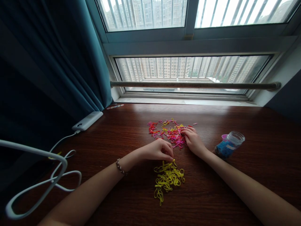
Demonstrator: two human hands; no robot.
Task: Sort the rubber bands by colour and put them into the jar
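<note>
My left hand (162,149) is closed in a pinch, its fingertips down at the top edge of a heap of yellow rubber bands (169,175). A yellow band shows right at the tip of the thumb. Farther back on the table lies a mixed pile of pink, red and yellow rubber bands (176,137). My right hand (194,140) rests at the right side of this pile, fingers stretched out over the pink bands and touching them. Whether a band sits under those fingertips is hidden.
A clear plastic jar (229,145) with blue contents lies tilted at the right, a pink lid (224,137) behind it. On the brown wooden table (131,204), a white power strip (88,121) and looping white cable (56,185) lie left, near a blue curtain (94,78).
</note>
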